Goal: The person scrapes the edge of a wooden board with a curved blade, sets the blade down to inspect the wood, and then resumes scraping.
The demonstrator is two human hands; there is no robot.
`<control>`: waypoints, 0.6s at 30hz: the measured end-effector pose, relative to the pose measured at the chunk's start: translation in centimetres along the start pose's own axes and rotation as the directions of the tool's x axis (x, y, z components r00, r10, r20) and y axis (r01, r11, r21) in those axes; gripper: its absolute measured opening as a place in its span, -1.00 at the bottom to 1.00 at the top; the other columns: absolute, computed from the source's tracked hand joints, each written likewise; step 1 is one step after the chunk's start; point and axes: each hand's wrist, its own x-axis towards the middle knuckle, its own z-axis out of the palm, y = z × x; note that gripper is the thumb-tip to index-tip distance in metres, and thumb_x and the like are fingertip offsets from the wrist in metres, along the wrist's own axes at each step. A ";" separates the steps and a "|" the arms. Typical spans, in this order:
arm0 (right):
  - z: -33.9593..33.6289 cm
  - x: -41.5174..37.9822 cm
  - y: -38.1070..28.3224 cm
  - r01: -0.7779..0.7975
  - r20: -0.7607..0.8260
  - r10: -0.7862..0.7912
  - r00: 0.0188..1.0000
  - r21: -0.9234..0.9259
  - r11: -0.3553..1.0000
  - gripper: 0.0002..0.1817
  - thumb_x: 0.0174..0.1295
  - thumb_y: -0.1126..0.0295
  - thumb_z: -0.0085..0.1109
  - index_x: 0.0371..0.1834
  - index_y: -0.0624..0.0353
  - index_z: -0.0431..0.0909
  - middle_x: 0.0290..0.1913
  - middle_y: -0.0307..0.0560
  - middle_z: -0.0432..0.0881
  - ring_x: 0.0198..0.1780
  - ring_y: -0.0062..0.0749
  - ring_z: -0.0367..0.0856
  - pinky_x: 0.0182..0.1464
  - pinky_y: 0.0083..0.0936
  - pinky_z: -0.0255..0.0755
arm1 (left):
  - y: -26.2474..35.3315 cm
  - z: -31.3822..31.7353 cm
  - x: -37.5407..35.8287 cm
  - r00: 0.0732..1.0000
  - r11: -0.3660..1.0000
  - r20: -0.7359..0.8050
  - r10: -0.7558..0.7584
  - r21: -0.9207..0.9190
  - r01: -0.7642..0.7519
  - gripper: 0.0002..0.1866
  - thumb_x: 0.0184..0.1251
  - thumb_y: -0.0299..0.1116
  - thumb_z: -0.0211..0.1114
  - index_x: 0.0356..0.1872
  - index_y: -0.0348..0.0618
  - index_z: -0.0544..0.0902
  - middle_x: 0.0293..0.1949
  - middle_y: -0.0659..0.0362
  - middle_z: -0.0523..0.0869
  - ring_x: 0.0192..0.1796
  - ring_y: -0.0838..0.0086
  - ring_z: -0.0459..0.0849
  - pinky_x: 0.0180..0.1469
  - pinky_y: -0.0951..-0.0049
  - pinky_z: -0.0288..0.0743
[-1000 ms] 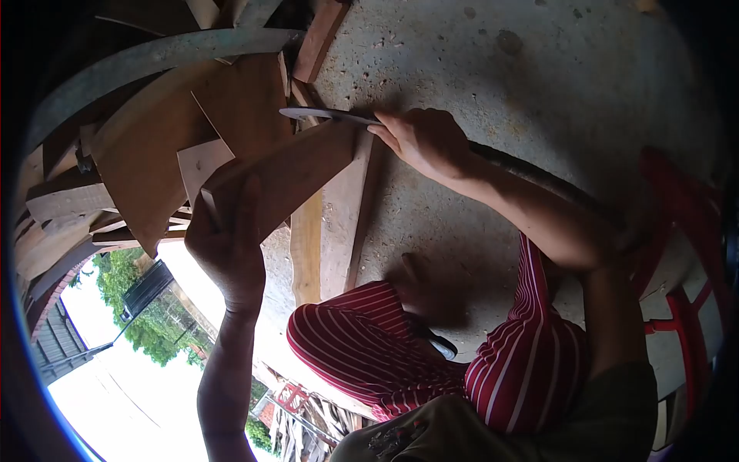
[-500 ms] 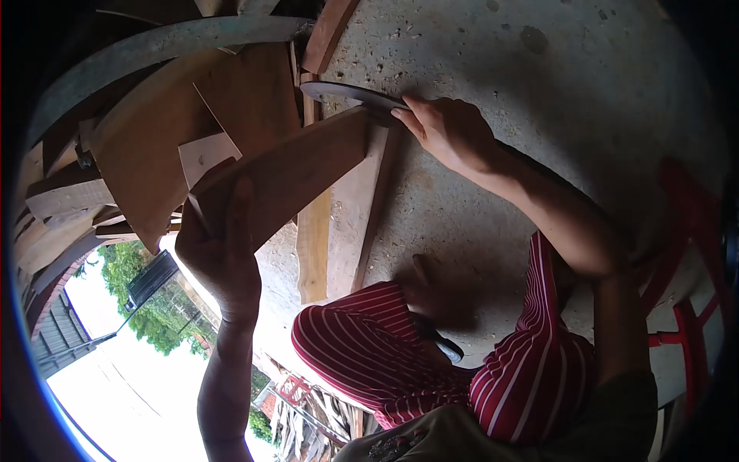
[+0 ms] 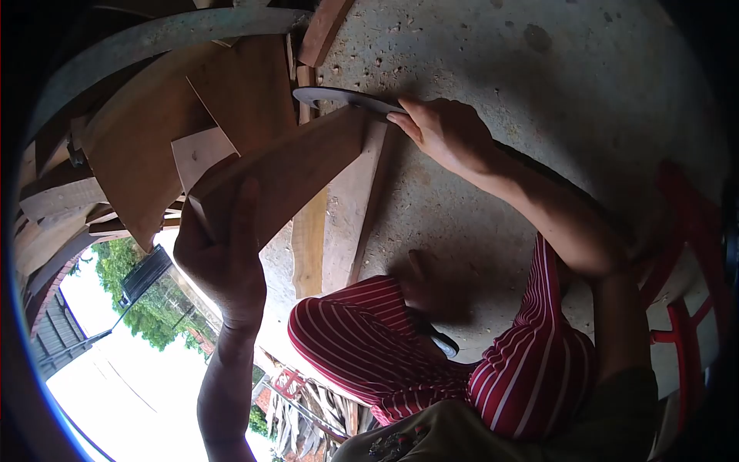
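Note:
My left hand (image 3: 219,266) is closed around the near lower end of a thick brown wooden block (image 3: 296,173), which slants up to the right. At the block's far end, my right hand (image 3: 446,138) pinches a thin grey disc-like piece (image 3: 339,95) between thumb and fingers. Seen nearly edge-on, the disc-like piece lies over the block's upper end, overlapping it in this view. Beneath the block, a pale wooden plank (image 3: 350,208) rests on the concrete floor.
Wooden boards (image 3: 115,146) and offcuts are piled at the left. A red chair-like frame (image 3: 681,308) stands at the right. My knees in red striped trousers (image 3: 354,331) are just below the work. Wood chips dot the concrete floor (image 3: 554,100).
The disc-like piece has shifted slightly left and down over the block's end, with my right hand moving along. My left hand keeps its hold on the block.

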 end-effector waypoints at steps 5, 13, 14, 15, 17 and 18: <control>-1.6 -0.6 -2.0 -0.023 0.001 0.023 1.000 0.006 1.000 -0.73 0.42 0.15 0.11 -0.31 0.11 0.47 -0.69 -0.05 0.51 -0.66 -0.17 0.58 -0.63 -0.29 0.41 | -0.4 -0.1 0.5 0.999 0.999 0.004 0.035 0.010 -0.035 -0.71 0.30 -0.46 0.37 0.01 -0.34 0.66 -0.07 0.07 0.75 0.00 0.42 0.69 0.12 0.39 0.51; -2.0 -0.2 -2.0 -0.001 -0.025 0.002 1.000 0.042 0.999 -0.73 0.39 0.14 0.15 -0.27 0.13 0.52 -0.66 0.00 0.56 -0.62 -0.12 0.61 -0.58 -0.25 0.45 | -0.5 0.0 0.0 0.973 0.960 0.069 0.221 0.159 -0.230 -0.73 0.28 -0.48 0.37 -0.02 -0.34 0.66 -0.09 0.08 0.75 -0.03 0.44 0.68 0.10 0.37 0.52; -2.8 -0.1 -2.4 0.014 -0.022 -0.013 1.000 0.039 0.999 -0.73 0.38 0.14 0.15 -0.27 0.13 0.51 -0.66 0.00 0.55 -0.62 -0.13 0.61 -0.59 -0.25 0.45 | -0.5 0.2 0.1 0.985 0.977 0.035 0.166 0.132 -0.170 -0.73 0.29 -0.48 0.36 -0.02 -0.34 0.67 -0.09 0.08 0.75 -0.02 0.43 0.68 0.10 0.37 0.52; -3.2 -0.9 -3.2 0.009 0.002 -0.009 1.000 0.049 0.999 -0.73 0.38 0.14 0.15 -0.27 0.13 0.51 -0.67 0.00 0.55 -0.62 -0.14 0.61 -0.59 -0.26 0.44 | -0.4 0.0 -0.2 0.996 0.990 0.026 0.089 0.109 -0.091 -0.74 0.29 -0.48 0.36 -0.02 -0.34 0.67 -0.08 0.07 0.75 0.00 0.43 0.68 0.10 0.38 0.52; -1.5 -0.7 -1.8 0.013 -0.013 -0.013 1.000 0.042 0.999 -0.73 0.38 0.13 0.15 -0.26 0.12 0.51 -0.67 0.00 0.55 -0.63 -0.14 0.61 -0.60 -0.26 0.44 | -0.4 -0.2 -0.4 0.996 0.992 0.051 0.078 0.099 -0.083 -0.73 0.31 -0.48 0.35 0.00 -0.34 0.66 -0.07 0.07 0.75 0.02 0.42 0.68 0.10 0.40 0.52; -0.5 -0.1 -0.8 -0.030 0.006 0.030 1.000 0.016 0.999 -0.73 0.39 0.13 0.14 -0.26 0.11 0.50 -0.68 -0.02 0.54 -0.65 -0.14 0.59 -0.61 -0.26 0.43 | -0.4 -0.1 -0.2 0.997 0.997 0.040 0.066 0.042 -0.068 -0.73 0.31 -0.47 0.35 0.00 -0.34 0.66 -0.07 0.07 0.75 0.02 0.42 0.68 0.10 0.40 0.51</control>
